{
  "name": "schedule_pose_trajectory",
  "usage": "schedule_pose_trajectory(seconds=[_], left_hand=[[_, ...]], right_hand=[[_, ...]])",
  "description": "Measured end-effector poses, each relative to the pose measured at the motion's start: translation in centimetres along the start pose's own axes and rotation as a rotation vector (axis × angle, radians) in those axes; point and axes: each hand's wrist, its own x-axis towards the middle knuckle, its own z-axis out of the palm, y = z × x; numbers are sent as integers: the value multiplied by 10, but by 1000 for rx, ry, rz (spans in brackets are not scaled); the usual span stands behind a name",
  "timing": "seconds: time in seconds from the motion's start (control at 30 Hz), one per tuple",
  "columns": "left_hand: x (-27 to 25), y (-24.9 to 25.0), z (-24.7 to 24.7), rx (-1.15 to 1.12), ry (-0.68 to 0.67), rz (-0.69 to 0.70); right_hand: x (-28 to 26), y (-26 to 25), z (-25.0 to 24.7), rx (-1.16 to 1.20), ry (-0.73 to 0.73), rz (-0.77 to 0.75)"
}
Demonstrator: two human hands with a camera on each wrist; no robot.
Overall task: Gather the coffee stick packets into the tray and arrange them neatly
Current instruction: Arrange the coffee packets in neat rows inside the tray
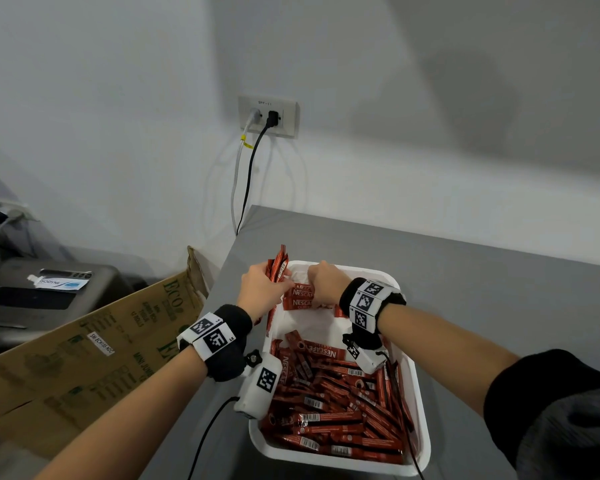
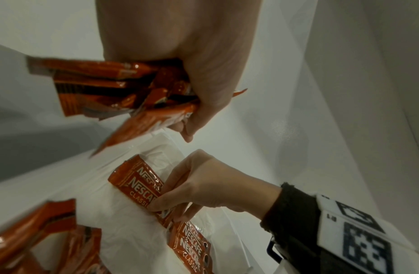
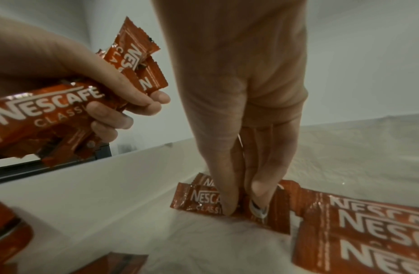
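A: Risk first. The left hand (image 1: 261, 289) has its fingers curled round a whole bundle of packets (image 1: 278, 266), fanned and uneven, held up over the tray's far left corner. If that grip slackens, I'd expect the outer ones to slide out, some onto the grey counter (image 1: 482, 271) outside the rim.

B: And the neat row?

A: That's the other worry. Two laid packets (image 1: 300, 297) lie side by side on the white liner (image 1: 312, 325) at the far end of the tray (image 1: 425, 424). The right hand (image 1: 326, 282) points down, thumb and fingertips (image 3: 229, 202) pinching the near one. A nudge sideways would skew both, and the liner looks crumpled enough to drag along with them.

B: How are the arms set?

A: Both forearms reach forward over the tray, wrists close together at its far end. The right wrist is bent down, with the fingers near vertical. The left is lifted, its bundle tilted up towards the wall.

B: The rest of the stock?

A: A loose pile (image 1: 343, 407) fills the near half of the tray, criss-crossed and unsorted. Plenty remains to line up, I'd judge.
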Motion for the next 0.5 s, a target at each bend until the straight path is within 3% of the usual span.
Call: schedule_pose_trajectory(seconds=[0.5], left_hand=[[-2,1,-2,-3,-10,0]], right_hand=[[-1,0,-8,-81,-7,20]])
